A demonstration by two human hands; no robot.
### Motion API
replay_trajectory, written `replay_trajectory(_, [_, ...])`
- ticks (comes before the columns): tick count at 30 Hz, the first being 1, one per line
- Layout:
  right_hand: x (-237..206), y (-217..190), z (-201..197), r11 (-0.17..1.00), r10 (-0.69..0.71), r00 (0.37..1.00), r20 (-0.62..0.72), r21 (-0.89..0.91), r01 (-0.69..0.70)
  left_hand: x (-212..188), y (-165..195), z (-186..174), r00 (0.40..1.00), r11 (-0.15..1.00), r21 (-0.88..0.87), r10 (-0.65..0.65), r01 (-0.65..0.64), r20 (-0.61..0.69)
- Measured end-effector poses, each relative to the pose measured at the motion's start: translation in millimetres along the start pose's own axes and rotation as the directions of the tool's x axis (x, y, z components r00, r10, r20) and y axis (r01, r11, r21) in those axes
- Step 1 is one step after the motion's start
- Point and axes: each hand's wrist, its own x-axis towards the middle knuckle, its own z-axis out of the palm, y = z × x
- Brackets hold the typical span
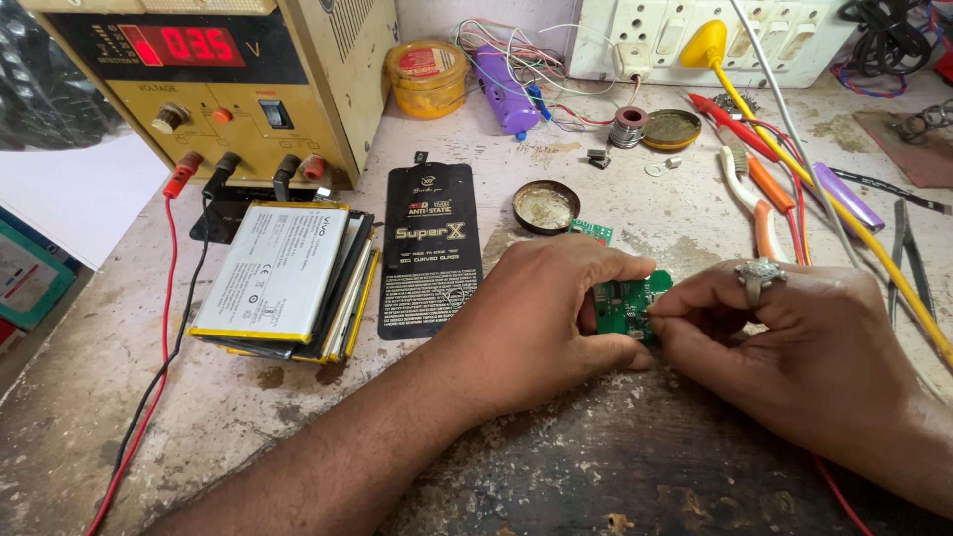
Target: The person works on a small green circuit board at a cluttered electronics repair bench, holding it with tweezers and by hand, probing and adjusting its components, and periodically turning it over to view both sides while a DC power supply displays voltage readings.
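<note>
Both hands meet low over the worn surface (199, 417), and between them sits a small green board (627, 303). The left hand (536, 318) curls around the board's left edge, fingers clamped on it from above and thumb beneath, seemingly to keep it steady and tilted toward the eye. The right hand (804, 337), a ring (759, 273) on one finger, comes in from the other side with fingertips pinched together right at the board's right edge; whether they grip the board itself or some tiny part on it is too small to tell. The board rests at or just above the surface, mid-frame.

Just left of the hands lies a black packet (430, 248), flat, and beside it a stack of flat batteries (283, 278), well apart from the work. Behind the left hand, a round tin lid (545, 205) sits near, and a second bit of green board (594, 231) peeks out over the knuckles. To the right, a tangle of red and yellow leads (784, 169) runs close past the right hand, the one thing crowding it, with tweezers (908, 248) beyond. Farther back stand a solder spool (628, 126), an amber jar (427, 77), a yellow power supply (208, 79) with red and black leads trailing down, and a white socket strip (695, 40) at the wall.
</note>
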Motion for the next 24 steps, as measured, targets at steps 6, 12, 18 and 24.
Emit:
replay_trajectory(6, [0.8, -0.8, -0.6, 0.999, 0.024, 1.000, 0.018, -0.033, -0.023, -0.2, 0.0, -0.1, 0.999, 0.999, -0.015, -0.035, 0.035, 0.025])
replay_trajectory(12, [-0.9, -1.3, 0.5, 0.997, 0.074, 0.997, 0.034, 0.000, -0.074, -0.4, -0.5, 0.6, 0.999, 0.999, -0.019, -0.042, 0.043, 0.024])
replay_trajectory(18, [-0.1, 0.1, 0.0, 1.000, 0.002, 1.000, 0.021, 0.008, -0.002, -0.2, -1.2, 1.5, 1.000, 1.000, -0.011, -0.021, 0.021, 0.009])
replay_trajectory(24, [0.7, -0.6, -1.0, 1.000, -0.016, 1.000, 0.014, -0.018, 0.016, -0.4, -1.7, 1.5, 0.999, 1.000, 0.004, 0.028, -0.028, -0.020])
